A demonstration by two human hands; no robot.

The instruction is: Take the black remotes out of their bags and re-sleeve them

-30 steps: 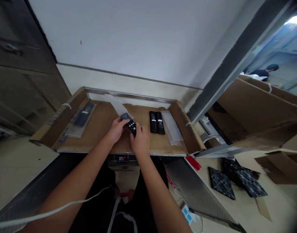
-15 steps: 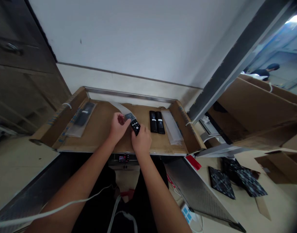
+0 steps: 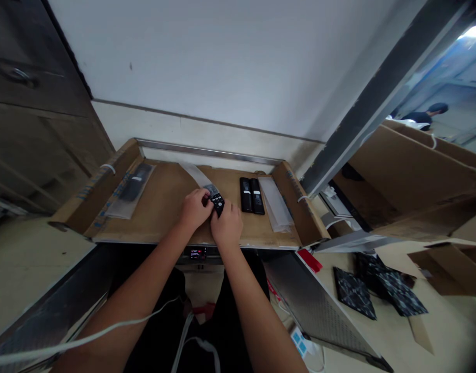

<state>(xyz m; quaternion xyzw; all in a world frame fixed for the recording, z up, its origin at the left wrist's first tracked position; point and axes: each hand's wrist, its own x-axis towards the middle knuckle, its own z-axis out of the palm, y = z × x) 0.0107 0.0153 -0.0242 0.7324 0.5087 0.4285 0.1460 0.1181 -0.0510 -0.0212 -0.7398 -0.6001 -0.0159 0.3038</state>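
A black remote control (image 3: 218, 202) with light buttons is tilted between my hands over the cardboard-lined tray (image 3: 163, 197). My right hand (image 3: 227, 225) is wrapped round its near end. My left hand (image 3: 196, 209) is closed at the remote's left side, pinching the edge of a clear plastic sleeve (image 3: 194, 173). That sleeve covers the remote's far part and trails away toward the back left. Two more black remotes (image 3: 251, 196) lie side by side to the right of my hands. My left fingertips are partly hidden.
Flat plastic sleeves (image 3: 275, 204) lie at the tray's right side. A sleeved remote (image 3: 132, 186) rests at the left. Cardboard walls (image 3: 296, 199) edge the tray. A large cardboard box (image 3: 424, 181) stands right, with dark patterned packages (image 3: 354, 292) below. A white cable (image 3: 105, 329) crosses my left arm.
My left hand has shifted slightly right and nearer to me along the remote, its fingers now curled closer. The sleeve covers about the same part. My right hand keeps its place.
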